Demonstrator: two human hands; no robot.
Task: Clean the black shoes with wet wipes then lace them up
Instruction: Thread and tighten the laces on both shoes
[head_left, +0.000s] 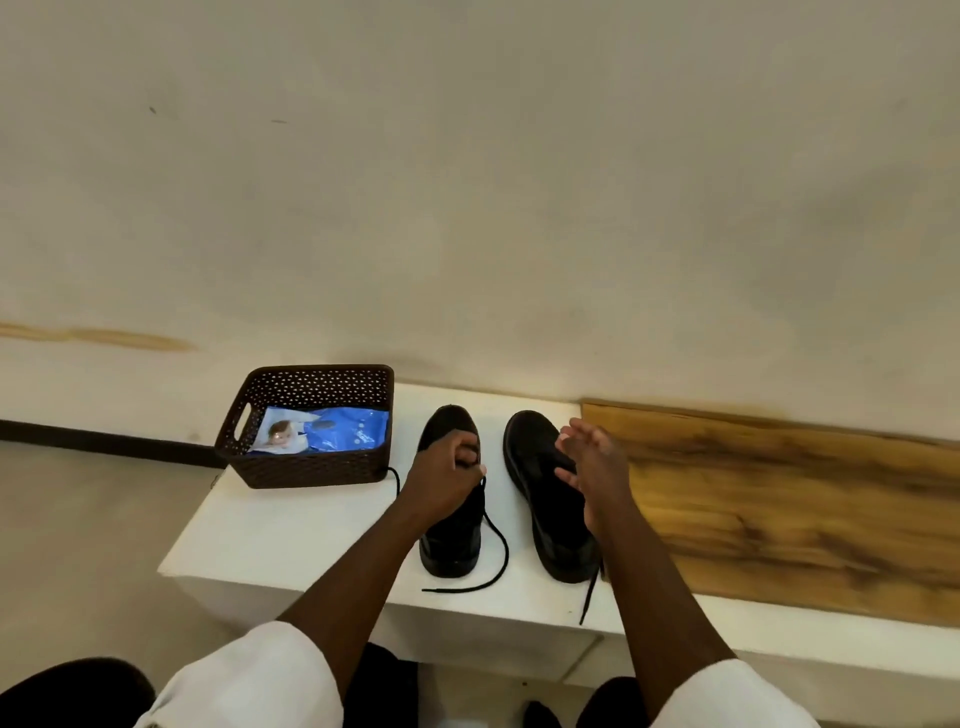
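Note:
Two black shoes stand side by side on a white bench, toes pointing away from me. My left hand rests on the left shoe and pinches its black lace near the eyelets; the lace trails down to the bench in front of the heel. Above the right shoe, my right hand hovers with fingers spread and holds nothing. A loose lace end hangs from that shoe over the bench's front edge. The blue wet-wipes pack lies in a basket.
A dark brown perforated basket sits at the bench's back left corner. A wooden board covers the bench to the right of the shoes. A pale wall rises right behind the bench. My knees are below the front edge.

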